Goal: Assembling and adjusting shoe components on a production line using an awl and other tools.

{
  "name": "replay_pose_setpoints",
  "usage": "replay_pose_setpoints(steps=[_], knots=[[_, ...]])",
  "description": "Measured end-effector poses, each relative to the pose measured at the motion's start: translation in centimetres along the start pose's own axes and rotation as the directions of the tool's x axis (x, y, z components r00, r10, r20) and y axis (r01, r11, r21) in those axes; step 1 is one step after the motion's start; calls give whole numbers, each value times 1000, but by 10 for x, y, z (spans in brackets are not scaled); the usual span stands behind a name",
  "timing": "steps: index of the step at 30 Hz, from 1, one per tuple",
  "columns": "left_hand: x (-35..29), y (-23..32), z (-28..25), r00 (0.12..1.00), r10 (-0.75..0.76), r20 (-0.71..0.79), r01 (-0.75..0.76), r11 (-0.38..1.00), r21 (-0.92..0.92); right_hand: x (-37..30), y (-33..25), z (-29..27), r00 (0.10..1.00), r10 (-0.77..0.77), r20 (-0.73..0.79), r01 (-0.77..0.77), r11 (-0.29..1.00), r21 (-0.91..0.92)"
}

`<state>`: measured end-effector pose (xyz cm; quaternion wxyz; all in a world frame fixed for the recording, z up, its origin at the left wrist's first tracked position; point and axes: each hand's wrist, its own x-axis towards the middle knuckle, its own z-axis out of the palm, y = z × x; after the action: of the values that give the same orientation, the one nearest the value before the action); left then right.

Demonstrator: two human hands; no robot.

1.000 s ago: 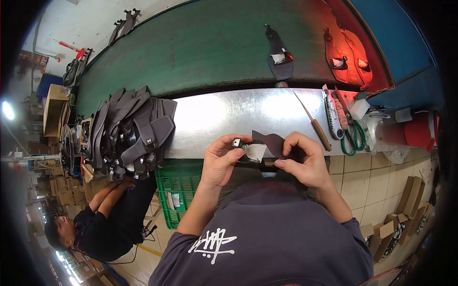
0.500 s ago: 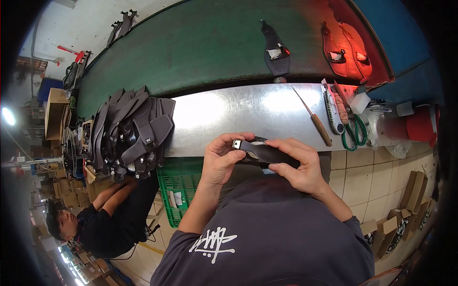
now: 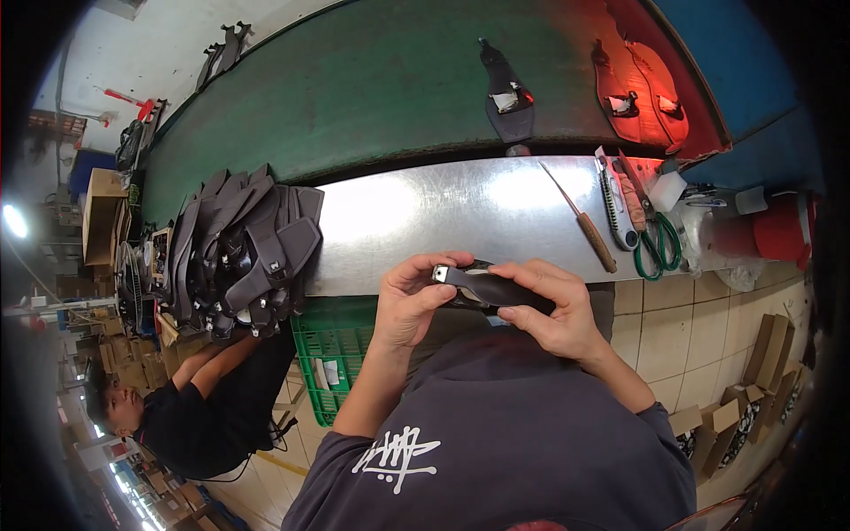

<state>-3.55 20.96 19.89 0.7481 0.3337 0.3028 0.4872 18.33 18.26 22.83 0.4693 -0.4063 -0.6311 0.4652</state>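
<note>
A dark padded strap (image 3: pixel 503 291) with a shiny metal fitting at one end is held up between my hands, over the near edge of the steel bench. My left hand (image 3: pixel 409 303) pinches it at the metal end, thumb below and fingers above. Around its other end my right hand (image 3: pixel 558 308) is closed, thumb underneath. The strap curves, and part of its underside is hidden by my fingers. To the left lies a heap of similar dark straps (image 3: pixel 243 239) with metal fittings.
On the steel bench (image 3: pixel 390 212) lie a wooden-handled awl (image 3: pixel 591 232), a box cutter (image 3: pixel 615 199) and green-handled scissors (image 3: pixel 657 243). Beyond runs a green belt (image 3: pixel 354 88) carrying a few dark pieces (image 3: pixel 509 93). A green crate (image 3: pixel 332 354) and a co-worker (image 3: pixel 204 416) are at lower left.
The strap has turned very slightly in my hands. Both hands keep their hold in nearly the same place.
</note>
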Motion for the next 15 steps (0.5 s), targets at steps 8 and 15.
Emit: replay_pose_setpoints(steps=[8, 15], knots=[[-1, 0, -1, 998, 40, 38, -43, 996, 73, -3, -4, -2, 1000, 14, 9, -14, 997, -77], [2, 2, -1, 990, 89, 110, -105, 982, 157, -1, -8, -5, 999, -21, 24, 25, 984, -176]])
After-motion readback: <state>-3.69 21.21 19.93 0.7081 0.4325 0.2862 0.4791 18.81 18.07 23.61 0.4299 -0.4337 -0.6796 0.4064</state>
